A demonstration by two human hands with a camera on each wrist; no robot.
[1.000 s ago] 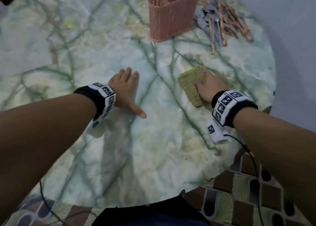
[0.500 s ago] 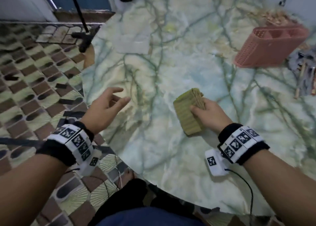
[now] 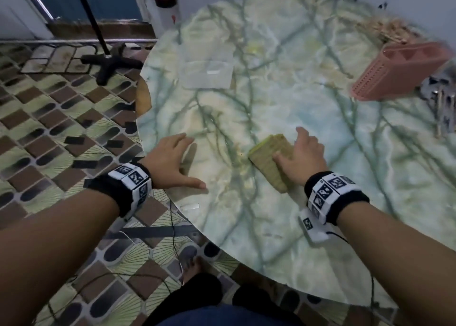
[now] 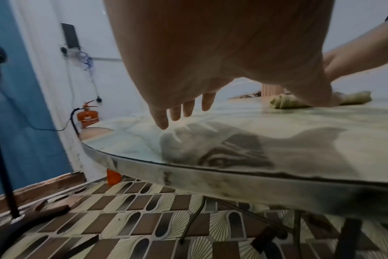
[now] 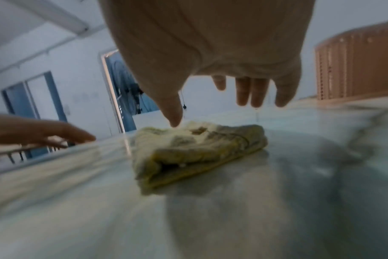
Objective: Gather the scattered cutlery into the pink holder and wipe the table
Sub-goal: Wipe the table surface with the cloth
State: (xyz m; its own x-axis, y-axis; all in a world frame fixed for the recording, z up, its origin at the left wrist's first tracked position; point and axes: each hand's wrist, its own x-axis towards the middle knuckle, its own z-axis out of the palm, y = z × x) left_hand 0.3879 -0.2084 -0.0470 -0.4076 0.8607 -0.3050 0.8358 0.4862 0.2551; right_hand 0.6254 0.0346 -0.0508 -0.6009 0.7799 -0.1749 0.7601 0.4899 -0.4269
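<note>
You are standing at a round table [image 3: 283, 239] topped in pale green marble pattern, which is filling most of the head view above a floor [image 3: 49, 133] of brown and cream patterned tiles. At the table's far right the pink holder [image 3: 399, 71] is sitting with its open compartments facing up and to the right, well apart from both of your hands; it is also showing at the right edge of the right wrist view [image 5: 357, 61]. Just to the right of it, cutlery [image 3: 441, 103] is lying loose on the tabletop, blurred and cut off by the frame edge, and a pale wooden heap [image 3: 385, 31] is sitting behind the holder, too blurred for you to identify.

Your right hand [image 3: 303, 155] is hovering over the folded yellow-green cloth [image 3: 270, 160], which is lying flat near the table's near-left part. The right wrist view is showing the fingers [image 5: 250, 91] hanging straight and spread above the cloth [image 5: 197, 150] and gripping nothing; the thumb tip seems to be touching the cloth's top, though blur is making that uncertain.

Your left hand [image 3: 170, 163] is hanging just over the table's left rim, fingers [image 4: 182, 108] extended and relaxed, holding nothing; its shadow is falling on the surface below. A black stand base [image 3: 108, 64] is resting on the floor beyond the table, and a red fire extinguisher [image 4: 87, 117] is standing by the wall.
</note>
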